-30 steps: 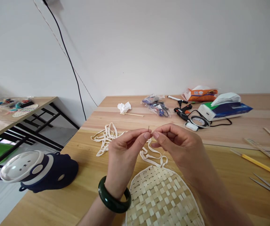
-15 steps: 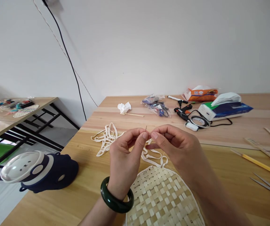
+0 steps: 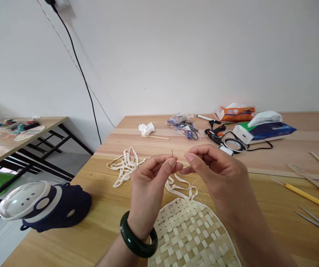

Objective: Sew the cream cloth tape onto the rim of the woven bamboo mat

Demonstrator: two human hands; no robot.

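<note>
My left hand (image 3: 153,181), a dark green bangle (image 3: 138,237) on its wrist, pinches a thin needle (image 3: 172,152) whose tip stands up above the thumb and forefinger. Just to the right, my right hand (image 3: 217,170) is closed in a pinch, apart from the needle. A fine pale thread (image 3: 196,181) hangs under that hand; its end at the fingertips is too thin to see clearly. Below both hands lies a round woven bamboo piece (image 3: 192,230) with a white fabric edging. White fabric tape (image 3: 127,163) lies in loose loops behind the left hand, with more beyond the woven piece.
At the back are crumpled tissue (image 3: 146,129), bagged items (image 3: 185,128), a glue gun (image 3: 215,133), a tape roll (image 3: 233,144) and tissue packs (image 3: 265,128). Scissors (image 3: 316,221), a yellow craft knife (image 3: 309,194) and wooden strips lie right. A navy bottle (image 3: 62,207) stands left.
My right hand has drawn a little to the right, opening a gap from the left fingertips. The left hand keeps its pinch on the needle. The view has shifted slightly.
</note>
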